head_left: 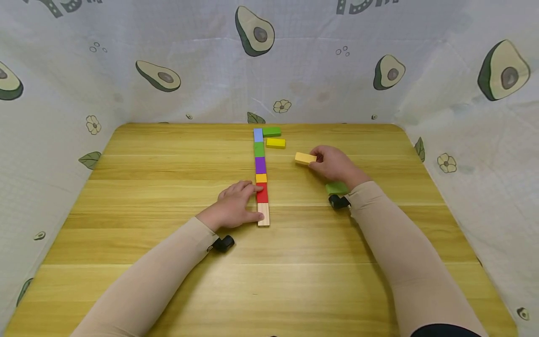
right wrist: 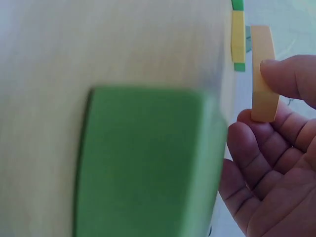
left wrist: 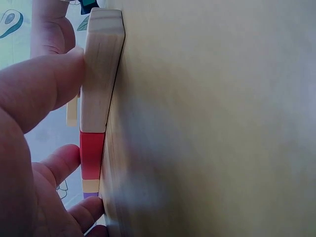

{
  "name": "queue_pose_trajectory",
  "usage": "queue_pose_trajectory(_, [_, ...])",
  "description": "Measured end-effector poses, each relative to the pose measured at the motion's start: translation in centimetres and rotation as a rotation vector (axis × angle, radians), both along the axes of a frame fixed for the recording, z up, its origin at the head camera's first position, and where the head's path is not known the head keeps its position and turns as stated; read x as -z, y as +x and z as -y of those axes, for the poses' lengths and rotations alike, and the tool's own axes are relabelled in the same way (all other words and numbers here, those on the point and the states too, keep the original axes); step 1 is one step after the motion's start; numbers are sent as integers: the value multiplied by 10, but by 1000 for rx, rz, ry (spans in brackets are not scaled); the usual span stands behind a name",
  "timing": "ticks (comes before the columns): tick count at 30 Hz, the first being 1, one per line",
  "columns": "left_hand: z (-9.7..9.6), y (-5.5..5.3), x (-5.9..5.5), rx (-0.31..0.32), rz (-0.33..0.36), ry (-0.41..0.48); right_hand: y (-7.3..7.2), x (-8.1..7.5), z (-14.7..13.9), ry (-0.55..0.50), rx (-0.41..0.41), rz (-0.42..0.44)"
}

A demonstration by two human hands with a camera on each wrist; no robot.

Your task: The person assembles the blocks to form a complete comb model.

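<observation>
A straight row of blocks runs away from me: plain wood [head_left: 263, 220], red [head_left: 262, 196], orange [head_left: 261, 178], purple [head_left: 260, 164], green [head_left: 258, 149] and blue [head_left: 258, 135]. My left hand [head_left: 233, 206] rests along its left side, thumb on the plain wood block and a fingertip on the red one, fingers spread. To the right, my right hand [head_left: 334, 164] pinches a light orange block [right wrist: 263, 74] between thumb and fingers, held off the table. A green block [head_left: 337, 188] lies below the right wrist; it looms large in the right wrist view.
At the far end, a green block [head_left: 272, 131] touches the blue block's right side. Just nearer lies a yellow block [head_left: 275, 143], right of the row. The wooden table [head_left: 294, 290] ends at a white avocado-printed cloth [head_left: 202, 37] behind it and at both sides.
</observation>
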State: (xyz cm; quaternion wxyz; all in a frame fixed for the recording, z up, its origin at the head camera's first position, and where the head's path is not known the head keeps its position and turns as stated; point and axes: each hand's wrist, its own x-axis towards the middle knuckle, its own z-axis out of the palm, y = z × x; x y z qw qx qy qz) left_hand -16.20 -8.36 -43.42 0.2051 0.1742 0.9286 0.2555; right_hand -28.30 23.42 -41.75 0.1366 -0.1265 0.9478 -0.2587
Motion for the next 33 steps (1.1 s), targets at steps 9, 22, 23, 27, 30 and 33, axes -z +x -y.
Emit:
queue_pose_trajectory(9, [0, 0, 1, -3, 0, -4, -2, 3, -7, 13, 36, 16])
queue_pose_trajectory(22, [-1, 0, 1, -1, -7, -10, -6, 6, -7, 1, 70, 33])
queue_pose_trajectory(23, [-1, 0, 1, 0, -7, -10, -7, 6, -7, 2, 74, 33])
queue_pose_trajectory(27, [-1, -1, 2, -3, -4, -14, -8, 8, -6, 7, 78, 33])
queue_pose_trajectory(30, [-1, -1, 2, -4, -5, -12, -10, 8, -6, 10, 81, 32])
queue_pose_trajectory(33, [-1, -1, 2, -4, -6, -10, -10, 8, -5, 14, 82, 31])
